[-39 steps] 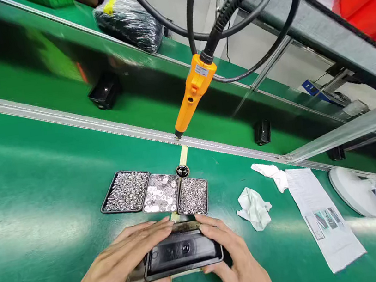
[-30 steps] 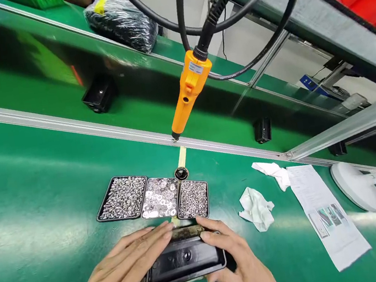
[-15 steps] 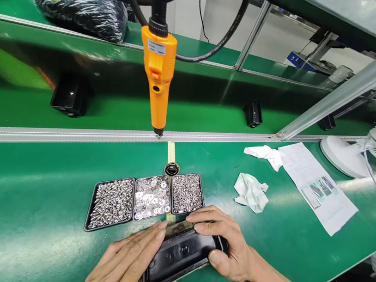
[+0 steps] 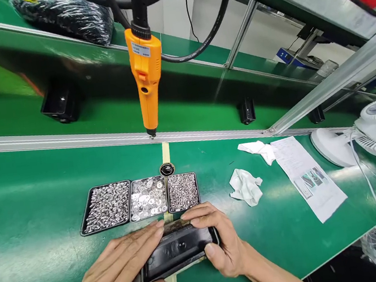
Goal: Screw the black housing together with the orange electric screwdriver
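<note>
casing held; middle tray holds washers

The head camera looked forward and down across the table, with the left hand and right hand near, the orange screwdriver farther off.

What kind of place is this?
Probably a factory or workshop. There's an orange power tool, three trays of small metal parts in a row, and a printed sheet with pictures on the green workbench.
</note>
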A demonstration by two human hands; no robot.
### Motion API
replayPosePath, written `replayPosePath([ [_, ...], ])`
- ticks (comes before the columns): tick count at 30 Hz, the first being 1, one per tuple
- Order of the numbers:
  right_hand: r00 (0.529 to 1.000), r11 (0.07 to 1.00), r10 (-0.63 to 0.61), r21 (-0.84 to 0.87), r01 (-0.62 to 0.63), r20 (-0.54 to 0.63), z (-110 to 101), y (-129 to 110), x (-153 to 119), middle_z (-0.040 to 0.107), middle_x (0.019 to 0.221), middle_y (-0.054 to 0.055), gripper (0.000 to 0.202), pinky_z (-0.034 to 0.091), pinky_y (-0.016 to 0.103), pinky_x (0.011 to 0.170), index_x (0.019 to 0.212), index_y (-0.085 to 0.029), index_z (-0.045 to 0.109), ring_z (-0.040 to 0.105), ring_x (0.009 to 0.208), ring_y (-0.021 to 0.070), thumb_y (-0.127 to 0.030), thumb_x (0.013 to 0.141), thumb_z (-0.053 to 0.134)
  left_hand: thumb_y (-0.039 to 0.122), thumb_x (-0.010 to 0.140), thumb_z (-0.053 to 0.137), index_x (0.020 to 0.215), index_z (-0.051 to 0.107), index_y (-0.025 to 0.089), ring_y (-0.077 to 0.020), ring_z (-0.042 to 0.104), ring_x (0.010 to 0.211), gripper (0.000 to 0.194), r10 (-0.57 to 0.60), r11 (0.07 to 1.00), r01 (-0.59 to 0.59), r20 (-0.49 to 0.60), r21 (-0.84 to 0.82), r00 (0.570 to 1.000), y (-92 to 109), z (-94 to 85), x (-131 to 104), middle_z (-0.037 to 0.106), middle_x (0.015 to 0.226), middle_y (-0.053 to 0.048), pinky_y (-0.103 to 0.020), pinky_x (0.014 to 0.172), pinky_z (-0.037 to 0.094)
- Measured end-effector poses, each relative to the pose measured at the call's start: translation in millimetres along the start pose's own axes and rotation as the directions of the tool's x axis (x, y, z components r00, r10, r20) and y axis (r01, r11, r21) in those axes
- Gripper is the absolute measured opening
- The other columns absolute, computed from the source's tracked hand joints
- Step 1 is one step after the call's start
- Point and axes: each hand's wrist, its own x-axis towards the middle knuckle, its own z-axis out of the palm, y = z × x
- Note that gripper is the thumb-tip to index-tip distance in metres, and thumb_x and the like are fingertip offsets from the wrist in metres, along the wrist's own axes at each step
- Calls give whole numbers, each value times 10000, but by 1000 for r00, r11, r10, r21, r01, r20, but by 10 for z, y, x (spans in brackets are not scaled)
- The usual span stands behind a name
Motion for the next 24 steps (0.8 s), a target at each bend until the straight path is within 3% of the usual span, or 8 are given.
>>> replayPosePath([
  [6, 997, 993, -49, -101, 55, 63, -44, 5, -32, 665, 1345, 160, 599, 608, 465, 1002, 1430, -206, 509, 664, 1245, 257, -564, 979, 672, 445, 1059, 577, 1571, 467, 187, -220, 628, 1348, 584, 77, 996, -79, 40, 52, 996, -103, -64, 23, 661, 1478, -94, -356, 1144, 451],
  [11, 997, 991, -66, -117, 71, 50, -56, -27, -43, 654, 1351, 166, 600, 601, 490, 1023, 1463, -193, 506, 647, 1258, 266, -538, 997, 657, 465, 1053, 580, 1542, 511, 242, -250, 611, 1373, 542, -13, 1000, 12, 37, 11, 999, -71, -36, -14, 657, 1486, -79, -400, 1103, 474],
  [20, 996, 995, -90, -41, 90, 0, -20, 16, -79, 642, 1248, 181, 565, 600, 552, 1011, 1448, -161, 529, 640, 1226, 305, -471, 993, 655, 605, 1027, 555, 1549, 507, 272, -248, 596, 1388, 621, 11, 1000, -12, 72, 10, 997, -109, -33, -18, 651, 1500, -56, -400, 1130, 451],
  [24, 996, 994, -78, -79, 81, 30, -34, 1, -67, 629, 1326, 166, 567, 598, 549, 1017, 1478, -212, 466, 640, 1260, 296, -468, 994, 616, 508, 1042, 589, 1536, 520, 244, -252, 589, 1389, 565, -10, 999, 13, 54, -41, 999, -89, -23, -19, 665, 1475, -69, -406, 1097, 474],
])
